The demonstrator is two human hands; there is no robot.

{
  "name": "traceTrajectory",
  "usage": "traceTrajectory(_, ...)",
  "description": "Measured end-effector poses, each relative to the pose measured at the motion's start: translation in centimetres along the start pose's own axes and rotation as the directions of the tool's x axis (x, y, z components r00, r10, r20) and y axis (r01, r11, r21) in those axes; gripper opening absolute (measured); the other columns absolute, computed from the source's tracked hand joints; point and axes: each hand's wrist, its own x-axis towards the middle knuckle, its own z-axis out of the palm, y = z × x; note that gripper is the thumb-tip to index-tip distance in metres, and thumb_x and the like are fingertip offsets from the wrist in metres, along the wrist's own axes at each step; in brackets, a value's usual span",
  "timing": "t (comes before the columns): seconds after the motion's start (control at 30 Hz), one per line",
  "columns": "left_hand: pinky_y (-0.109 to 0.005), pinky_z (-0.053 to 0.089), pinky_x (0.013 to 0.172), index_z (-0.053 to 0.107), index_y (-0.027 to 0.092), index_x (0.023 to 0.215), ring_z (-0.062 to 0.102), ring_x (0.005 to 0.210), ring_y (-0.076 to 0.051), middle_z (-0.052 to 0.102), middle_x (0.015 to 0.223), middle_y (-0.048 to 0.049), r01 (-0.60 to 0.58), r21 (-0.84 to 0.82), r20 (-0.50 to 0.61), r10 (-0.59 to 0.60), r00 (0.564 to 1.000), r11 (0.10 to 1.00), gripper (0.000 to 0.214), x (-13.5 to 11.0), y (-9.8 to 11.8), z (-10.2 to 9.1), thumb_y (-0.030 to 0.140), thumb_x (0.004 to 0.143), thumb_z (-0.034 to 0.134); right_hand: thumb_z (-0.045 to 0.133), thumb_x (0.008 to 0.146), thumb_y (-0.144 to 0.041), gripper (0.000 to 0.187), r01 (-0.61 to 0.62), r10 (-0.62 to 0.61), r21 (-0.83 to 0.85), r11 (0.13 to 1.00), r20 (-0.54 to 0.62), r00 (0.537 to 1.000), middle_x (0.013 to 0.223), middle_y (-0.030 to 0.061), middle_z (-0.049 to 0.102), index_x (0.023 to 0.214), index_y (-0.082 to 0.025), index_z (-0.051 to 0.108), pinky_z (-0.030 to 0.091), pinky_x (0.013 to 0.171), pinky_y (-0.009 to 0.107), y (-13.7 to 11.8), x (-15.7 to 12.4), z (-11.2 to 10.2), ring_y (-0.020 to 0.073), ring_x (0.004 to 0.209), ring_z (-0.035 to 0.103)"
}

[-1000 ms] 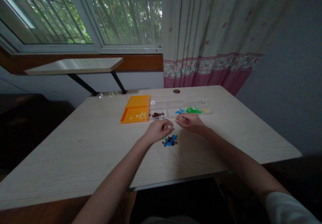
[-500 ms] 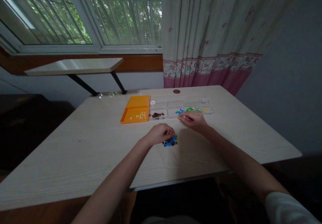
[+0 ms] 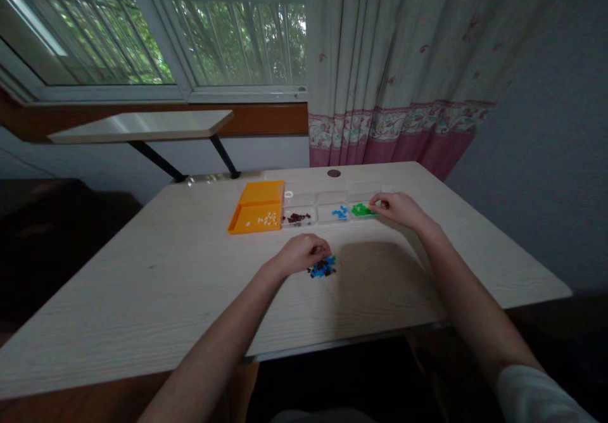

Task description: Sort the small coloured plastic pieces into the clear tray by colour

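Note:
A mixed pile of small blue, brown, green and yellow pieces (image 3: 323,268) lies on the table. At its upper left edge rests my left hand (image 3: 303,252), fingers curled and closed; whatever they hold is too small to make out. My right hand (image 3: 396,209) pinches a small yellow piece (image 3: 370,205) over the right end of a clear divided tray (image 3: 331,196). In the tray's front compartments lie brown pieces (image 3: 298,218), blue pieces (image 3: 340,213) and green pieces (image 3: 361,209). My right hand hides the compartment at the right end.
An orange two-part case (image 3: 259,191) stands left of the tray, with white pieces (image 3: 268,219) in its front part. Behind on the left, a raised shelf (image 3: 152,122) stands on black supports. The wooden table (image 3: 190,296) has a round brown spot (image 3: 334,173) near its back edge.
My right hand has moved right along the tray with the yellow piece, from near the blue pieces to the right end. My left hand has stayed at the pile.

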Motion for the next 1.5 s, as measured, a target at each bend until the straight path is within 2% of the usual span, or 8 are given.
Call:
traceTrajectory(0.2,-0.019,0.040,0.061,0.068,0.017,0.089,0.057,0.066,-0.011,0.065,0.074,-0.0032,-0.025,-0.014,0.023,0.025,0.999,1.000,0.022,-0.2,-0.4,-0.1,0.021,0.078,0.049,0.058,0.074,-0.032,0.019,-0.231,0.236,-0.093,0.968,0.048,0.970,0.060,0.0031,0.059,0.080,-0.018,0.069,0.030,0.050,0.023,6.4,-0.9,-1.3,0.0112,0.052,0.049)
traceTrajectory(0.43,-0.020,0.041,0.063,0.068,0.017,0.088,0.057,0.070,-0.011,0.065,0.078,-0.0035,-0.060,-0.018,0.046,0.061,0.997,0.998,0.030,-0.3,0.0,-0.6,0.008,0.070,0.047,0.054,0.075,-0.032,0.023,-0.264,0.267,-0.067,0.962,0.037,0.963,0.060,0.0047,0.061,0.081,-0.016,0.070,0.031,0.050,0.024,7.2,-1.2,-0.7,0.0124,0.052,0.050)
traceTrajectory(0.63,-0.019,0.040,0.060,0.067,0.016,0.084,0.054,0.066,-0.011,0.063,0.074,-0.0030,-0.044,-0.040,0.023,0.045,0.999,0.998,0.022,-0.2,-0.1,-0.3,0.011,0.072,0.050,0.049,0.079,-0.033,0.027,-0.139,0.140,0.022,0.990,-0.028,0.990,0.059,0.0033,0.060,0.086,-0.015,0.068,0.032,0.051,0.022,4.2,-0.3,-0.4,0.0120,0.052,0.050)
traceTrajectory(0.8,-0.021,0.040,0.061,0.065,0.013,0.086,0.054,0.068,-0.012,0.064,0.078,-0.0058,0.019,-0.217,-0.195,-0.063,0.979,0.976,0.019,0.2,-0.1,0.0,0.023,0.080,0.050,0.047,0.083,-0.036,0.028,0.021,-0.020,0.088,0.996,-0.009,1.000,0.057,0.0006,0.058,0.088,-0.018,0.067,0.030,0.052,0.021,-0.7,0.3,1.5,0.0109,0.051,0.049)
traceTrajectory(0.93,-0.023,0.042,0.063,0.064,0.010,0.084,0.055,0.068,-0.012,0.065,0.078,-0.0067,0.062,-0.444,-0.318,-0.221,0.922,0.894,0.023,0.7,-0.1,0.0,0.030,0.079,0.053,0.048,0.083,-0.034,0.023,0.167,-0.169,0.092,0.982,0.018,0.985,0.058,-0.0009,0.058,0.090,-0.021,0.067,0.030,0.053,0.020,-4.9,0.0,4.2,0.0101,0.052,0.048)
traceTrajectory(1.07,-0.027,0.044,0.068,0.065,0.010,0.079,0.057,0.069,-0.014,0.067,0.077,-0.0067,0.043,-0.611,-0.331,-0.304,0.893,0.790,0.028,1.2,-0.6,0.1,0.036,0.073,0.061,0.054,0.080,-0.034,0.021,0.248,-0.236,0.116,0.962,-0.108,0.966,0.059,-0.0018,0.058,0.093,-0.022,0.065,0.033,0.055,0.020,-8.0,-0.7,6.4,0.0094,0.052,0.048)
traceTrajectory(1.3,-0.028,0.046,0.070,0.067,0.010,0.072,0.059,0.068,-0.014,0.069,0.074,-0.0070,0.060,-0.715,-0.297,-0.380,0.876,0.696,0.027,1.3,-0.6,0.4,0.037,0.066,0.067,0.050,0.083,-0.036,0.022,0.307,-0.266,0.127,0.943,-0.264,0.927,0.063,0.0008,0.062,0.084,-0.021,0.067,0.038,0.059,0.021,-9.3,-1.2,6.6,0.0098,0.054,0.052)
traceTrajectory(1.5,-0.026,0.045,0.066,0.066,0.009,0.073,0.057,0.065,-0.013,0.067,0.071,-0.0067,0.065,-0.679,-0.288,-0.347,0.893,0.731,0.026,1.3,-0.5,0.4,0.035,0.070,0.064,0.049,0.084,-0.032,0.022,0.380,-0.341,0.098,0.920,-0.282,0.897,0.060,0.0007,0.061,0.083,-0.020,0.067,0.037,0.059,0.022,-9.1,-1.3,6.7,0.0102,0.056,0.053)
